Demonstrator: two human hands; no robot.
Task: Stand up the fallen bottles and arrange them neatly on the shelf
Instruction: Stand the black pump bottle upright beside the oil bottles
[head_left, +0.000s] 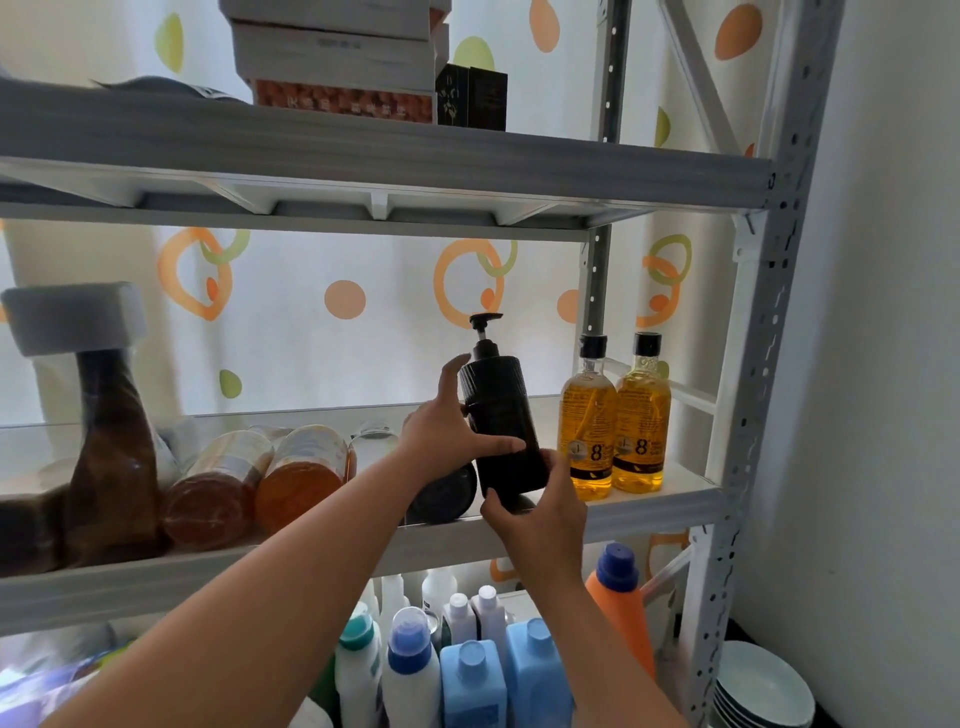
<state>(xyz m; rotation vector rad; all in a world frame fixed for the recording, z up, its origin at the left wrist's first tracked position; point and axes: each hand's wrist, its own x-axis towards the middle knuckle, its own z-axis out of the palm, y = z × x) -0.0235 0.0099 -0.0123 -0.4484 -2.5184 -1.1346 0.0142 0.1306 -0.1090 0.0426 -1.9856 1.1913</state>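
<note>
Head view: the task is partly done. Two yellow bottles (614, 421) stand upright side by side at the right end of the shelf (670, 506), touching or nearly so. The black pump bottle (501, 415) is just left of them, almost upright but leaning a little with its pump toward the left. Both hands grip it. The left hand (447, 423) has its thumb raised by the bottle's shoulder and its forefinger laid across the front. The right hand (537, 501) cups the base, thumb in front and fingers wrapped round the right side. Whether the base already rests on the shelf I cannot tell.

What is left, as I judge it: set this bottle straight beside the yellow pair, then raise the ones that lie down — a dark bottle (441, 496) on its side behind the left wrist, and two orange bottles (260, 478) lying with their bases toward the camera. A tall brown bottle (114, 452) stands at the far left, blurred.

The fallen dark bottle lies close against the pump bottle's spot and may crowd it. The upper shelf (363, 150), which carries stacked boxes (337, 52), hangs low over the pump. Below are detergent bottles (472, 680); a stack of bowls (763, 686) sits at lower right.
</note>
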